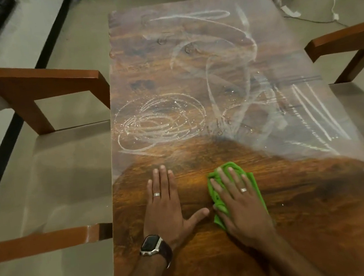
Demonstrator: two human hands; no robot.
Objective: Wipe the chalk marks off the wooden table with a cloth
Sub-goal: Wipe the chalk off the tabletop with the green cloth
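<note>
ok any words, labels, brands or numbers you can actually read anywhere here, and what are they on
None can be read.
The chalk marks on the wooden table are loops and strokes; a few small scrawls near the middle could be letters but are too smeared to read.
The watch face on the left hand wrist is dark.
The green cloth under the right hand shows no label.

Pale glossy floor tiles [44,176] spread around me, crossed by a black strip [56,36]. A wooden chair [42,94] stands to my left, another [345,51] to my right. White cables [334,9] trail across the far floor.
</note>
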